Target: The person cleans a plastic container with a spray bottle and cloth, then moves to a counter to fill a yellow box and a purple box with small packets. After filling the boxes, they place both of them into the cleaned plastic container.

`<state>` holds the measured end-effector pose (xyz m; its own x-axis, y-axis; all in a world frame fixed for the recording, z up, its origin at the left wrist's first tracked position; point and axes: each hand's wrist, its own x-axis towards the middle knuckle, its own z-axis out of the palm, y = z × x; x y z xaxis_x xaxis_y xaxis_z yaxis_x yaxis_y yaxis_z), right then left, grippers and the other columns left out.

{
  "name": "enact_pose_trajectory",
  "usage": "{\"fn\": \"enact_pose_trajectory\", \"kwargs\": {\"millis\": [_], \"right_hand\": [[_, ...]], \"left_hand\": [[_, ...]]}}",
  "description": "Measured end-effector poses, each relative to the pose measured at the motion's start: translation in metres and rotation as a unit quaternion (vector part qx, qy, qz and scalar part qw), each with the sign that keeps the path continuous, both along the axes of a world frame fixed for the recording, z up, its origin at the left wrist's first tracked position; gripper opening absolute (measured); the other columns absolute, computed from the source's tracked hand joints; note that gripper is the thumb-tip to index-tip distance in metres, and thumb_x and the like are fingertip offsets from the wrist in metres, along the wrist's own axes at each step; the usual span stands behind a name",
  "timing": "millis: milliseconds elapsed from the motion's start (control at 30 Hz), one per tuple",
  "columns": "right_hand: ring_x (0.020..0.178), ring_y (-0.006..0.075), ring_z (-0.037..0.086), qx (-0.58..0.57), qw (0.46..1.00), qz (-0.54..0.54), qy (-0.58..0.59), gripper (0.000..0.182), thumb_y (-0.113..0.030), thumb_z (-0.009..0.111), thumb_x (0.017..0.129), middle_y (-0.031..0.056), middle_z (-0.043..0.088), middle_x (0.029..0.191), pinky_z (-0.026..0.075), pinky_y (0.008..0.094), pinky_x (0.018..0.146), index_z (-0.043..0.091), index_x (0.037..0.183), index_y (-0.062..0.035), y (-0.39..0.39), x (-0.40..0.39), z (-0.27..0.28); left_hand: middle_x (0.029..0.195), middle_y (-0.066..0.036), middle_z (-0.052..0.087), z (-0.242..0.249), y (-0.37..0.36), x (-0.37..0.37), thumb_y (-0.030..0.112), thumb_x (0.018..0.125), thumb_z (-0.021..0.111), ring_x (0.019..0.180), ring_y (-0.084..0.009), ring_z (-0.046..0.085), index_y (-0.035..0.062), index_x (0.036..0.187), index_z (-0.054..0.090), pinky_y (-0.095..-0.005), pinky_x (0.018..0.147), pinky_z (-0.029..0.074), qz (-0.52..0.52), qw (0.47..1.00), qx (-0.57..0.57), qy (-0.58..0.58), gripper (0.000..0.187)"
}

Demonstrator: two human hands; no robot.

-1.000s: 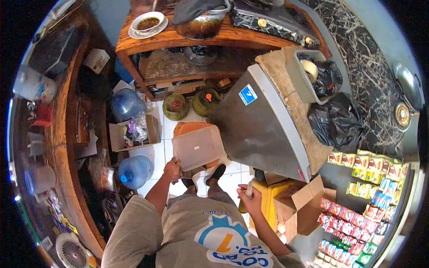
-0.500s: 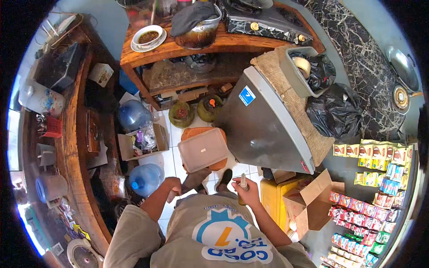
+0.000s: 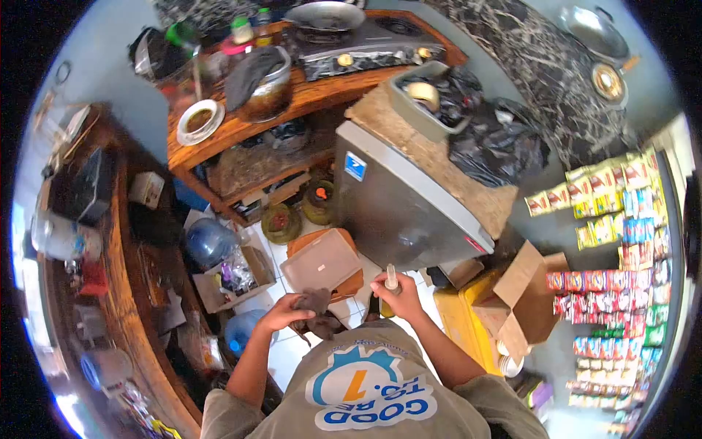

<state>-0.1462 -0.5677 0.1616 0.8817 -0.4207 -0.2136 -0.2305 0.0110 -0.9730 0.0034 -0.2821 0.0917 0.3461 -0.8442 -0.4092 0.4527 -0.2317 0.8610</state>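
Looking down from the head camera, the left hand (image 3: 284, 312) is closed on a dark cloth (image 3: 316, 302), which bunches up and droops below the fingers. The right hand (image 3: 398, 296) is wrapped around a small bottle (image 3: 390, 282), held upright with its pale nozzle sticking up above the fist. Both hands are close together in front of the person's grey shirt (image 3: 365, 380), above the white tiled floor (image 3: 289, 351).

Just beyond the cloth, a clear plastic container (image 3: 322, 260) with its lid on rests on an orange box (image 3: 351, 282) on the floor. To the right of it stands a grey metal cabinet (image 3: 395, 205). Left of the container, an open cardboard box (image 3: 234, 278) holds odds and ends, and a blue water jug (image 3: 241, 333) lies near the left forearm. Further off, a wooden bench (image 3: 241, 124) carries a bowl (image 3: 197, 121) and a covered pot (image 3: 263, 91).
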Motion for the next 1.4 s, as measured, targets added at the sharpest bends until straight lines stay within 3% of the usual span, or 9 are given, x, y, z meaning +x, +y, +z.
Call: {"fn": "enact_pose_trajectory", "kwargs": {"millis": [233,300,633,833,900,1033,1167,1300,1400], "right_hand": [[0.092,0.0160,0.065,-0.012,0.987,-0.038,-0.156,0.017,-0.008,0.068,0.093,0.0063,0.064,0.102,0.052,0.0322,0.082,0.060,0.108,-0.0038,-0.036,-0.007,0.044],[0.096,0.0153,0.061,0.086,0.968,-0.050,-0.232,0.023,-0.013,0.069,0.094,0.0049,0.062,0.106,0.048,0.0318,0.086,0.059,0.113,-0.0038,-0.050,-0.009,0.066],[0.107,0.0159,0.061,0.004,0.923,-0.208,-0.325,0.041,-0.012,0.069,0.097,0.0072,0.061,0.116,0.050,0.0321,0.095,0.046,0.130,-0.0045,-0.165,-0.026,0.115],[0.113,0.0145,0.058,-0.025,0.892,-0.242,-0.380,0.040,-0.004,0.071,0.095,0.0061,0.059,0.119,0.045,0.0302,0.100,0.048,0.127,-0.0043,-0.239,-0.012,0.111],[0.111,0.0149,0.057,-0.060,0.893,-0.238,-0.376,0.041,-0.007,0.073,0.094,0.0063,0.059,0.119,0.045,0.0306,0.097,0.047,0.127,-0.0043,-0.262,0.000,0.094],[0.106,0.0150,0.057,-0.121,0.924,-0.179,-0.317,0.044,-0.017,0.072,0.097,0.0066,0.057,0.114,0.046,0.0319,0.091,0.046,0.129,-0.0047,-0.284,0.015,0.071],[0.115,0.0175,0.056,-0.126,0.951,-0.153,-0.237,0.057,-0.022,0.077,0.092,0.0093,0.057,0.124,0.045,0.0339,0.097,0.046,0.136,-0.0036,-0.301,0.010,0.047],[0.126,0.0225,0.051,-0.166,0.942,-0.142,-0.255,0.075,-0.023,0.082,0.087,0.0133,0.051,0.138,0.040,0.0368,0.107,0.040,0.147,-0.0035,-0.304,-0.001,0.024],[0.135,0.0303,0.047,-0.198,0.915,-0.214,-0.277,0.079,-0.019,0.080,0.084,0.0164,0.047,0.145,0.038,0.0461,0.112,0.036,0.148,-0.0023,-0.293,-0.024,0.038]], "left_hand": [[0.117,-0.005,0.067,0.099,-0.048,0.017,0.003,0.082,0.080,0.110,-0.0151,0.061,-0.0040,0.125,0.063,-0.0328,0.097,0.048,0.080,0.986,-0.104,-0.107,0.047],[0.113,-0.004,0.065,0.121,-0.075,0.020,0.004,0.082,0.080,0.107,-0.0153,0.061,-0.0037,0.124,0.063,-0.0318,0.096,0.047,0.098,0.978,-0.126,-0.134,0.046],[0.106,-0.007,0.065,0.227,-0.230,0.025,0.012,0.084,0.081,0.100,-0.0164,0.062,-0.0016,0.114,0.068,-0.0321,0.091,0.048,0.105,0.894,-0.212,-0.381,0.036],[0.111,-0.010,0.066,0.219,-0.338,0.022,0.008,0.088,0.078,0.103,-0.0164,0.062,-0.0027,0.117,0.068,-0.0317,0.093,0.047,0.139,0.901,-0.273,-0.306,0.033],[0.113,-0.016,0.066,0.200,-0.371,0.030,0.018,0.089,0.079,0.106,-0.0239,0.065,-0.0043,0.125,0.063,-0.0338,0.097,0.047,0.089,0.862,-0.199,-0.458,0.045],[0.116,-0.024,0.066,0.158,-0.414,0.033,0.030,0.088,0.080,0.109,-0.0346,0.065,-0.0074,0.132,0.057,-0.0379,0.099,0.048,0.064,0.851,-0.104,-0.510,0.062],[0.121,-0.031,0.064,0.151,-0.400,0.027,0.037,0.083,0.082,0.113,-0.0411,0.063,-0.0104,0.136,0.052,-0.0442,0.097,0.050,0.071,0.857,0.027,-0.509,0.077],[0.115,-0.019,0.064,0.182,-0.346,-0.009,0.028,0.083,0.084,0.108,-0.0316,0.062,-0.0018,0.144,0.051,-0.0396,0.097,0.049,0.158,0.763,0.101,-0.618,0.075],[0.113,-0.016,0.062,0.190,-0.300,-0.035,0.023,0.084,0.082,0.106,-0.0321,0.062,0.0031,0.135,0.057,-0.0405,0.093,0.050,0.222,0.784,0.063,-0.576,0.061]]}}
